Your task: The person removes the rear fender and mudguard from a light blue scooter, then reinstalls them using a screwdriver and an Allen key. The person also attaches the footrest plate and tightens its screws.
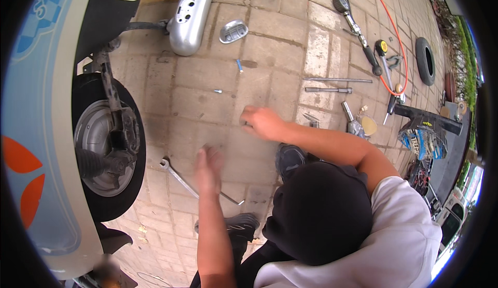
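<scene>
My left hand (208,167) is over the paving, smeared by motion, so I cannot tell how its fingers stand. Beneath and to its left lies a combination wrench (179,178). A thin rod with a bent end (232,199) pokes out on the other side of that wrist. My right hand (263,122) is farther ahead, above the bricks, with its fingers curled together. What they hold, if anything, is too small to make out. Beyond the hands, a small metal bolt (218,90) and a small blue piece (239,66) lie on the ground.
At left stands a light blue vehicle (49,200) with a black-tyred wheel (136,148). A silver rounded housing (193,18) and silver cover (234,31) are ahead. Metal rods (329,90), an air gauge (341,4), an orange hose (395,22) and a loose tyre (425,61) lie right.
</scene>
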The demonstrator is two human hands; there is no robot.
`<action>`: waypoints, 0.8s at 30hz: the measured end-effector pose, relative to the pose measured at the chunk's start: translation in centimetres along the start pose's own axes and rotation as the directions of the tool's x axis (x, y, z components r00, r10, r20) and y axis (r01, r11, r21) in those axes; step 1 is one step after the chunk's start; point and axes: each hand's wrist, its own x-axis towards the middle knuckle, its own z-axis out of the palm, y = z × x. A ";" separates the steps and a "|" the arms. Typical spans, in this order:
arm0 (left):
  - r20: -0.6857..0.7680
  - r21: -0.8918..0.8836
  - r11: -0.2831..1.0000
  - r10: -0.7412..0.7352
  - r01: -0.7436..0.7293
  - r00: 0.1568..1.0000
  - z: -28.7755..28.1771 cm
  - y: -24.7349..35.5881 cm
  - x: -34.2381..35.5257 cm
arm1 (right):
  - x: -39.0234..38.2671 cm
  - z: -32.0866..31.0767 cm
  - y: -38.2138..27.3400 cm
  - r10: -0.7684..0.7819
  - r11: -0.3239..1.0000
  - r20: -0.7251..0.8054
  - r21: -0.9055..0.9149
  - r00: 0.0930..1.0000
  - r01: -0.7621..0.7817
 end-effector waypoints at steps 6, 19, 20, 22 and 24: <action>0.055 0.190 0.978 0.078 -0.087 0.995 7.1 3.5 5.1 | 0.9 -4.1 -1.6 -0.032 0.990 -0.049 0.137 0.998 0.038; 0.376 0.897 -0.048 0.608 -0.440 0.699 17.9 18.9 25.6 | -5.3 -2.4 2.8 0.235 0.956 -0.288 0.241 0.928 -0.168; 0.397 0.872 -0.010 0.599 -0.489 0.695 18.0 19.2 26.1 | -5.3 -2.5 3.0 0.224 0.957 -0.309 0.247 0.924 -0.149; 0.395 0.862 0.055 0.551 -0.505 0.735 18.3 19.1 26.7 | -6.2 -3.3 3.5 0.279 0.943 -0.374 0.278 0.885 -0.180; 0.349 0.895 0.081 0.486 -0.439 0.801 18.5 19.6 26.7 | -7.4 -5.2 5.1 0.381 0.912 -0.450 0.326 0.808 -0.248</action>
